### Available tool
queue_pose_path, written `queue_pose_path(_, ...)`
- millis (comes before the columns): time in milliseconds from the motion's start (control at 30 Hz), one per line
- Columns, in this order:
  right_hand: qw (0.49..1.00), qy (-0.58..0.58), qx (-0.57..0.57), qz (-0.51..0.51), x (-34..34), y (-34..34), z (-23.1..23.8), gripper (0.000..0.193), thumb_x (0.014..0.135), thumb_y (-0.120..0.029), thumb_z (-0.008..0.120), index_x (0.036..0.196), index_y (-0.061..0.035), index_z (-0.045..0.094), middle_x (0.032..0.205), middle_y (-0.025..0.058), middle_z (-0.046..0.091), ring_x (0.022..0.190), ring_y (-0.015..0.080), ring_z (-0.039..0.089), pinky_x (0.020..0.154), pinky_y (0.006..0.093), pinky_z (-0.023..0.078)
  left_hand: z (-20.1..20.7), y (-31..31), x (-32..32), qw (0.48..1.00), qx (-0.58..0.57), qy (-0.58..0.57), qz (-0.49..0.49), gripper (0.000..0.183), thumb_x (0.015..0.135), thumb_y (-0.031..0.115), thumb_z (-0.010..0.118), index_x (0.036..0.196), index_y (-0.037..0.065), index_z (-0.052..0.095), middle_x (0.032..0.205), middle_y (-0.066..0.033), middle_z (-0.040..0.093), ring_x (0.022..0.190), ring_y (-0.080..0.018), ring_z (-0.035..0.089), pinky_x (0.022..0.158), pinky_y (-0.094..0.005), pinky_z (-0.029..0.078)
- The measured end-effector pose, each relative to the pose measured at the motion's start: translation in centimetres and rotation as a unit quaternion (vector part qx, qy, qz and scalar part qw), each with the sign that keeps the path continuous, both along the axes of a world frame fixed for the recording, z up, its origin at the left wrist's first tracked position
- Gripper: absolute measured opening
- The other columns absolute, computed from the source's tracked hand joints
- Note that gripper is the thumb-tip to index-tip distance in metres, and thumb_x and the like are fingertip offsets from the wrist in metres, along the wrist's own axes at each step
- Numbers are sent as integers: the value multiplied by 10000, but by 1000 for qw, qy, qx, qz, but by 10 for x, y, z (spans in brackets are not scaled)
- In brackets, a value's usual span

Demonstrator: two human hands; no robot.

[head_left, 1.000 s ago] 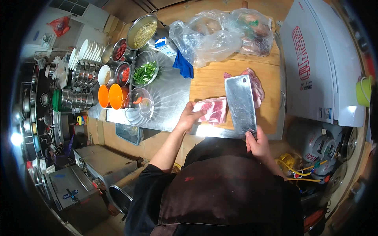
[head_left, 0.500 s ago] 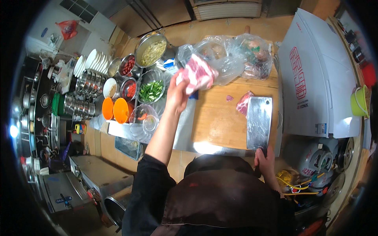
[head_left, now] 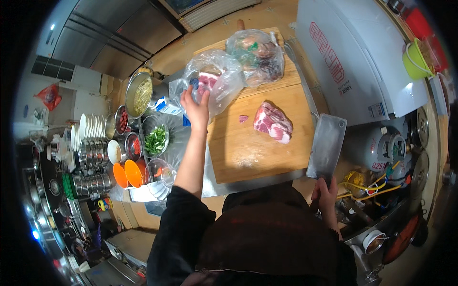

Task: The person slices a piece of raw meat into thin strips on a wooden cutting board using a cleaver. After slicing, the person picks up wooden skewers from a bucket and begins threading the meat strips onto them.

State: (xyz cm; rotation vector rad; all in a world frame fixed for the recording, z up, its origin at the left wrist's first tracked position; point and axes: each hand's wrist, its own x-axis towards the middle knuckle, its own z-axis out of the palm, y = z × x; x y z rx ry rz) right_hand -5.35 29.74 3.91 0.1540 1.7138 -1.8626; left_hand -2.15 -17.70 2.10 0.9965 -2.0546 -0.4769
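My left hand [head_left: 196,108] is open, fingers apart, at the near edge of a clear plastic bag [head_left: 229,90]. A piece of raw red-and-white meat [head_left: 208,81] lies in the mouth of that bag, just beyond my fingertips. My right hand [head_left: 325,193] grips the handle of a broad cleaver [head_left: 326,147], its blade held upward past the right edge of the wooden cutting board [head_left: 234,159]. On the board rests a larger chunk of raw meat [head_left: 273,123], with a small meat scrap [head_left: 243,118] to its left.
Another knotted plastic bag [head_left: 257,57] sits at the board's far end. Left of it are a bowl of green vegetable pieces [head_left: 155,141], orange containers [head_left: 135,173], a pot of pale shreds [head_left: 142,95] and stacked metal bowls. A large white box [head_left: 353,62] stands at the right.
My left hand has let go of the meat piece, which now lies in the plastic bag. The cleaver has moved right, off the board, uncovering the larger chunk. The view has turned.
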Motion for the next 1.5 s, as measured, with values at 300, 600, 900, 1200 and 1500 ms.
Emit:
queue_pose_path(300, 1000, -1, -22, -1, -14, -9, 3, 107, 951, -103, 550, 981, -41, 467, 629, 28, 498, 431, 115, 472, 404, 260, 403, 39, 115, -57, 812, -81, -217, -536, 633, 706, 180, 815, 1295, 129, 586, 1407, -131, 493, 1263, -350, 488, 1051, -448, 402)
queue_pose_path(600, 995, 52, -10, 84, -7, -13, 2, 258, 952, -106, 521, 1186, -3, 483, 700, 43, 537, 506, 118, 527, 484, 279, 464, 40, 145, -1, 807, 68, -439, -389, 676, 677, 425, 826, 1237, 141, 577, 1127, -188, 544, 1092, -394, 539, 942, -464, 457)
queue_pose_path(900, 860, 377, 244, 243, -1, -18, 29, 419, 908, -193, 605, 1287, -37, 520, 965, 208, 643, 838, 386, 628, 716, 470, 504, 4, 186, 27, 884, 62, -179, -427, 511, 771, 220, 763, 1226, 106, 561, 1267, -142, 538, 1161, -355, 512, 976, -453, 425)
queue_pose_path(1200, 811, 358, 327, 329, 21, -22, 54, 405, 940, -183, 554, 1314, -35, 505, 913, 180, 587, 792, 372, 633, 638, 464, 511, 8, 205, 23, 899, -14, -187, -396, 387, 783, 162, 735, 1156, 128, 636, 1204, -62, 573, 1094, -325, 517, 910, -446, 430)
queue_pose_path(1500, 815, 246, 398, 342, 40, -46, 49, 381, 953, -171, 521, 1306, -33, 480, 1050, 214, 589, 833, 425, 619, 715, 507, 508, 5, 215, 23, 909, -22, -194, -370, 351, 789, 176, 721, 1131, 143, 647, 1203, -34, 580, 1094, -291, 514, 906, -441, 404)
